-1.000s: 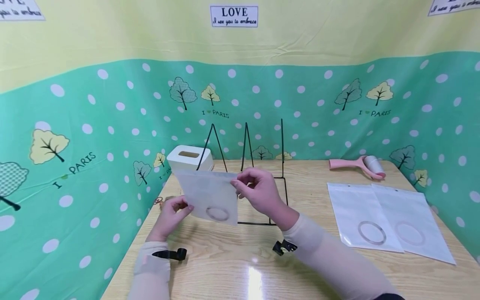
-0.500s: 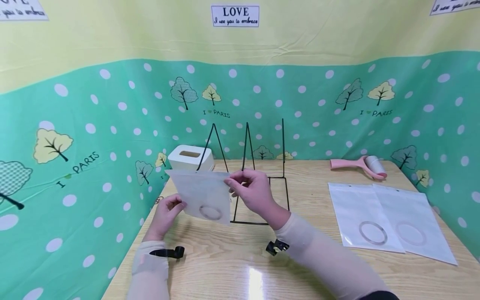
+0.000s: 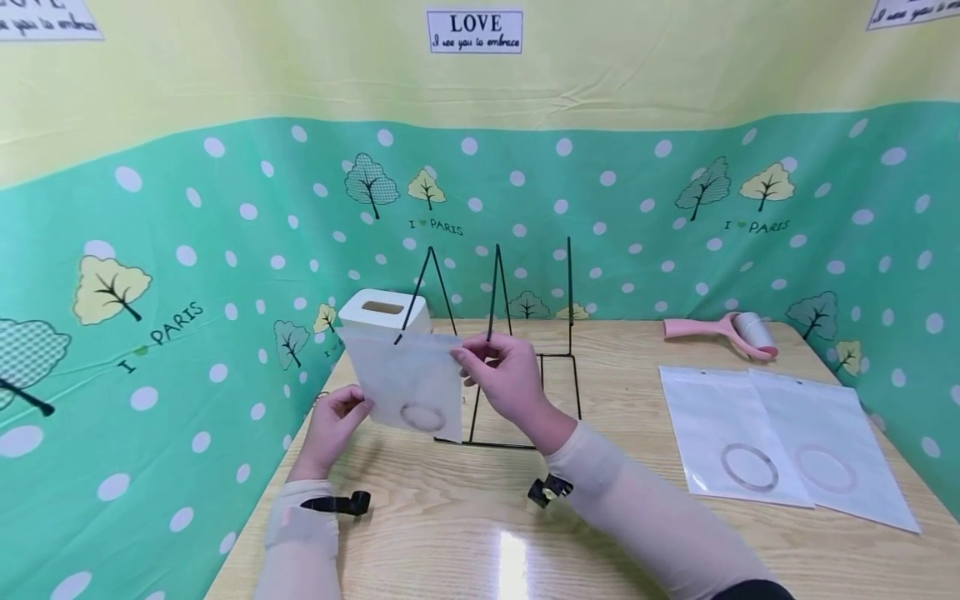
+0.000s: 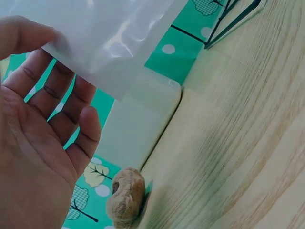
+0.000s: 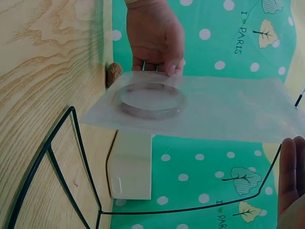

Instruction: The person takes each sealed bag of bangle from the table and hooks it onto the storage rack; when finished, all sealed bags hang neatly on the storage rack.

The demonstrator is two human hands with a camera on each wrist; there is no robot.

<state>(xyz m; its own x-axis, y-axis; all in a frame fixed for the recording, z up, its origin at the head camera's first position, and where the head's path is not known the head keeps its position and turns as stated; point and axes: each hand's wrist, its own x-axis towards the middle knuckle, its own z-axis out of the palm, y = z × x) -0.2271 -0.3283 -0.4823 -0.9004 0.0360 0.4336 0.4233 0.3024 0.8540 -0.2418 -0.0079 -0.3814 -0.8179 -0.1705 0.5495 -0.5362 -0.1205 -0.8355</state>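
A translucent plastic bag (image 3: 401, 375) with a pale bangle (image 5: 147, 114) inside is held up in front of a black wire stand (image 3: 570, 292). My left hand (image 3: 328, 429) pinches the bag's left edge between thumb and forefinger; its other fingers curve loosely behind. At the bag's upper right corner, my right hand (image 3: 513, 379) grips with thumb and fingers. In the head view, the tip of the stand's left prong (image 3: 411, 308) shows in front of the bag's top edge. Whether it passes through a hole there, I cannot tell.
A white tissue box (image 3: 357, 317) stands behind the bag. On the right lie two similar bags (image 3: 701, 417), each with a ring inside, and a pink lint roller (image 3: 697, 329) behind them. A brown fuzzy object (image 4: 126, 195) sits near the left hand.
Both hands first shift left with the bag, then the bag rises slightly. The left prong's tip now shows in front of its top edge, where the bag hid it before.
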